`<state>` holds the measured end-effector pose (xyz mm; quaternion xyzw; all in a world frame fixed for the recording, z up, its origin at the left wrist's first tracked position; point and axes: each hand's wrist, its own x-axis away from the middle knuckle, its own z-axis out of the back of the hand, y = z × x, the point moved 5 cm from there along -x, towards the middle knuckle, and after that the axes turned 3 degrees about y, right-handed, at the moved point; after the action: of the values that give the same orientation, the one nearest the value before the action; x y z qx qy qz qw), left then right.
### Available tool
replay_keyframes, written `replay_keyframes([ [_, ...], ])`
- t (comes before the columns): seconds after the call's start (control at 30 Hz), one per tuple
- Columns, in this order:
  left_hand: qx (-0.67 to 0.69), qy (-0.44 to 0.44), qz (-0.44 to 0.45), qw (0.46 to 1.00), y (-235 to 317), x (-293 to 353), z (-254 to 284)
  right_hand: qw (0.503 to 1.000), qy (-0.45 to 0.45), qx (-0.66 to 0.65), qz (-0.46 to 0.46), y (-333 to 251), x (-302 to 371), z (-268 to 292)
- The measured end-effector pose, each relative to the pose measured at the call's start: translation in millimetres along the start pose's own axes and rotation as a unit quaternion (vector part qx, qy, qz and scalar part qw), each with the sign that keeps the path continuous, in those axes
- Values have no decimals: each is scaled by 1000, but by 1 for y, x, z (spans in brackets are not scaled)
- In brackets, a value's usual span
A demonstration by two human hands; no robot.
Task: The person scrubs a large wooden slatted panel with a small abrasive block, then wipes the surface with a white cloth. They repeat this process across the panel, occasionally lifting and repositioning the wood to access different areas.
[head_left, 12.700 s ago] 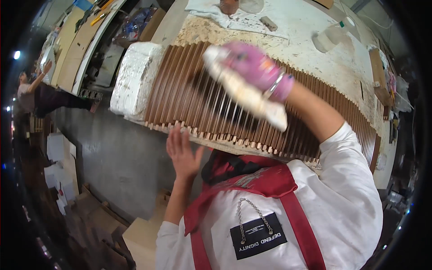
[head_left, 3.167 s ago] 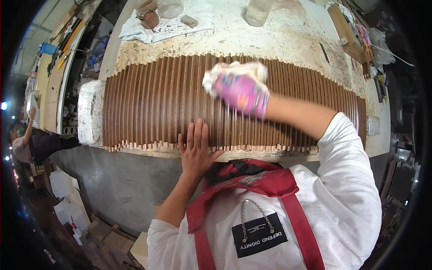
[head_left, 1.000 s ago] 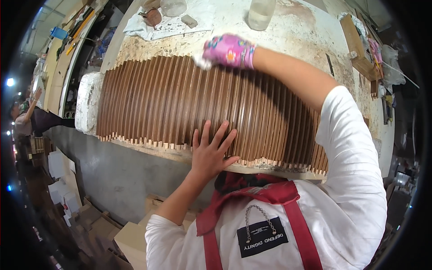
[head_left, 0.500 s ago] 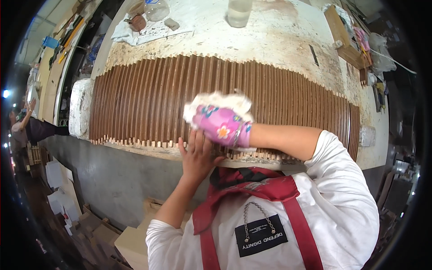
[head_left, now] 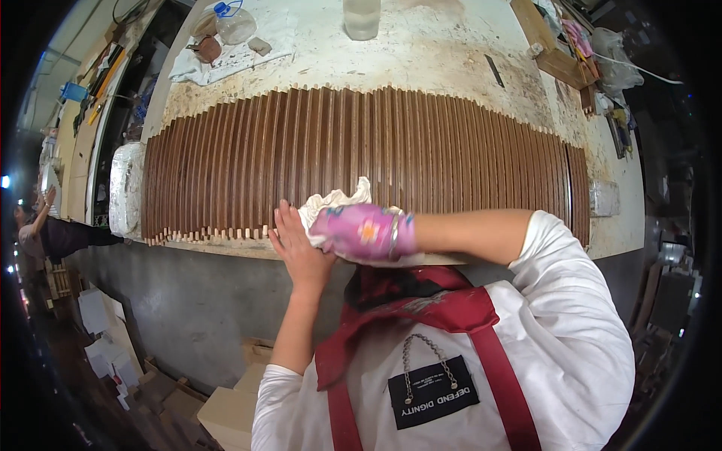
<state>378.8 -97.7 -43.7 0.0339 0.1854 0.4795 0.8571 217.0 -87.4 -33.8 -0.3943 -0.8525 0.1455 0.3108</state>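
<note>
A long row of brown wooden slats [head_left: 316, 135] with pale tenon ends lies side by side across the worktable [head_left: 421, 56]. My right hand [head_left: 362, 231], in a pink flowered glove, presses a crumpled white cloth [head_left: 337, 200] onto the near ends of the middle slats. My bare left hand [head_left: 302, 246] rests at the near edge of the row, just left of the cloth, with its fingers stretched out. The gloved fingers are partly hidden by the cloth and blurred.
Wrapped white blocks [head_left: 128, 192] stand at the left end of the row, with another block [head_left: 604, 198] at the right. At the back are a clear jar of liquid [head_left: 362, 19], a plastic jug [head_left: 235, 25] and a wooden box [head_left: 553, 45]. Another person [head_left: 53, 229] is at far left.
My right hand has drawn the cloth toward me, to the near ends of the slats. My left hand has shifted slightly left, and the view has moved a little.
</note>
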Motion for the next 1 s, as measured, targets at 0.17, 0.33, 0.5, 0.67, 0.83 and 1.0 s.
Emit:
replay_keyframes([
  [0.17,81,-16,-70,994,31,-5,30,861,119,461,179,-143,84,-38],
  [0.33,103,-55,-206,972,81,-9,11,454,39,841,290,-116,79,11],
  [0.5,40,1,-210,977,81,-3,-3,271,-90,907,309,-110,33,23],
  [0.67,37,16,-207,978,81,-3,0,704,351,614,70,-246,9,90],
  [0.83,14,19,-202,979,82,-4,-2,440,73,868,220,-185,31,21],
  [1.0,20,12,-208,978,83,-8,-1,434,35,855,282,-158,-5,34],
])
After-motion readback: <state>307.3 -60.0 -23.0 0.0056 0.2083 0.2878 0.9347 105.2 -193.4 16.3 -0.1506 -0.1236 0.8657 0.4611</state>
